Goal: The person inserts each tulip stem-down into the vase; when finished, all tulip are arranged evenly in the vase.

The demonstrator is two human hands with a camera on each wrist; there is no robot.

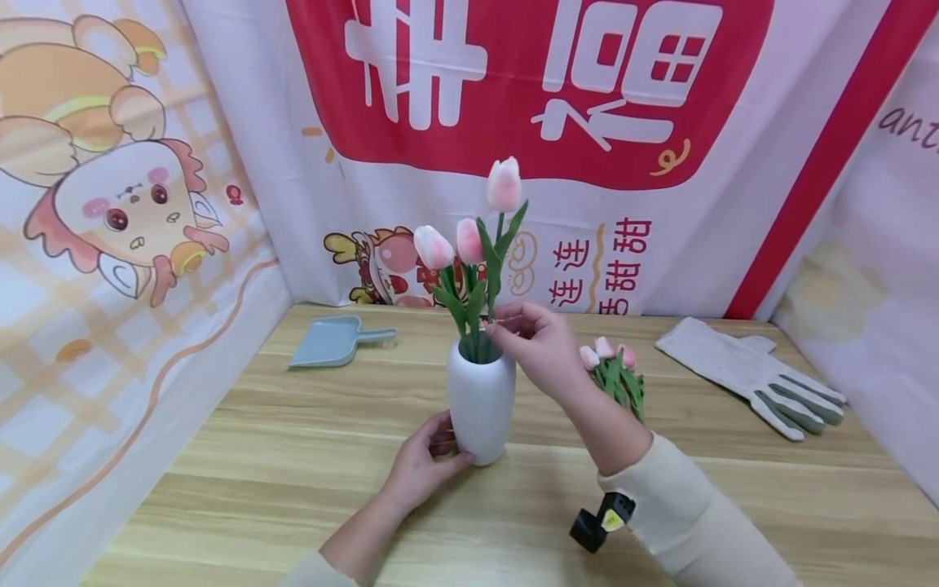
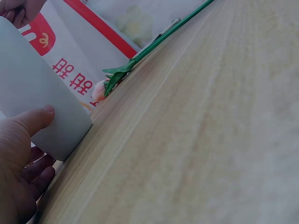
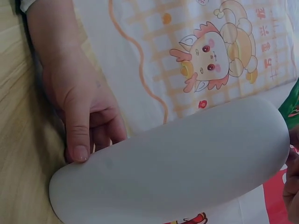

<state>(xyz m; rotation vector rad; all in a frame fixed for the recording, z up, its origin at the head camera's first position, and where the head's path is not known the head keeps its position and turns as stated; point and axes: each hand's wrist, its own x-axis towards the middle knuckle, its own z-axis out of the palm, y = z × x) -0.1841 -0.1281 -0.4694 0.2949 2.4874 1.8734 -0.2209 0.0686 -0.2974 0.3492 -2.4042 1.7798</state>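
A white vase stands upright on the wooden table with pink-and-white tulips in it. Two of these, a left tulip and a middle tulip, sit lower than a taller tulip on the right. My right hand pinches the taller one's stem just above the vase mouth; the stem's lower end is hidden. Down at the base, my left hand holds the vase, its thumb against the white wall and its fingers round the side.
More tulips lie on the table, partly behind my right forearm. A blue dustpan lies at the back left, and grey-white gloves at the back right. Printed cloth hangs along the back and sides.
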